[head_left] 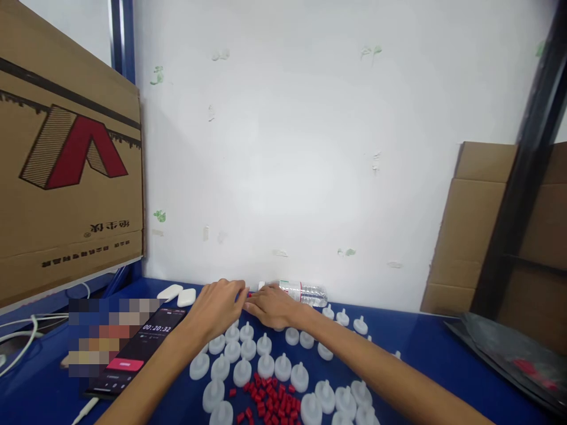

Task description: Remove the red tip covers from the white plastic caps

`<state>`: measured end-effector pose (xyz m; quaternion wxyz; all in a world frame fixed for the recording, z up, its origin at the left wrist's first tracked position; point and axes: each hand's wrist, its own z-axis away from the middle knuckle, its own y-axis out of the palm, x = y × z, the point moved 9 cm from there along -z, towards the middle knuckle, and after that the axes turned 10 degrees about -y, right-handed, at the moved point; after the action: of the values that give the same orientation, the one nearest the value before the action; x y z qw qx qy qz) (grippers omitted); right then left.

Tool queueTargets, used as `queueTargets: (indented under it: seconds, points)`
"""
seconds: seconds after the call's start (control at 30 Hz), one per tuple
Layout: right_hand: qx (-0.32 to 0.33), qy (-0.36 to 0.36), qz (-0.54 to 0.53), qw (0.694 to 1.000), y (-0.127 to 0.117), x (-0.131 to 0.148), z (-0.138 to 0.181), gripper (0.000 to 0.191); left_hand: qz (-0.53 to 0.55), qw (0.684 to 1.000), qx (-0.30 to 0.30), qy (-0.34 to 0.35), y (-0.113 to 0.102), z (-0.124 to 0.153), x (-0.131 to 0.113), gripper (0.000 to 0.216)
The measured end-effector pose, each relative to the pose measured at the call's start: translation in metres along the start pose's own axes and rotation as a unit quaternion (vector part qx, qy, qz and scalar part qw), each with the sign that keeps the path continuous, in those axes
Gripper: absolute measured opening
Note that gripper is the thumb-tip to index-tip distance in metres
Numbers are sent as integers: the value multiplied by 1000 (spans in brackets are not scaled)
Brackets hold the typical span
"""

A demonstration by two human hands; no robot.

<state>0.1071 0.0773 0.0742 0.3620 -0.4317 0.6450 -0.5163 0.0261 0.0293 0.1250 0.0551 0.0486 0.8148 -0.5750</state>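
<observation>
At the back of the blue table, my left hand [224,302] and my right hand [272,304] meet with their fingers bent toward each other. Both look closed, though most fingertips are hidden. A bit of red [250,294] shows between them; I cannot tell which hand holds it, or what else they grip. White round plastic pieces with a thin upright stem [266,365] stand in loose rows below my hands. Among them lies a pile of small red tubular caps [274,401]. A clear plastic bottle [310,294] lies on its side behind my right hand.
To the left are a phone [137,348] running a timer, two white cases [186,297], and white cables [33,330]. A large cardboard box [71,224] stands above them. On the right are a grey plastic bag [500,348] and folded cardboard [469,236]. A white wall [283,147] closes the back.
</observation>
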Motion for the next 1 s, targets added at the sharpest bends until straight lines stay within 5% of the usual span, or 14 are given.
queueTargets:
  seconds: [0.27, 0.57, 0.8, 1.0]
  points:
    - [-132, -2, -59, 989, -41, 12, 20, 32, 19, 999, -29, -6, -3, 5, -3, 33]
    - [-250, -26, -137, 958, -64, 19, 33, 33, 19, 995, -60, 80, -12, 9, -13, 28]
    - [-202, 13, -109, 973, -46, -23, 24, 34, 106, 984, -132, 47, -57, 18, -6, 55]
    - [-94, -20, -100, 990, -15, -13, 4, 34, 101, 986, -9, 135, -11, 25, -39, 29]
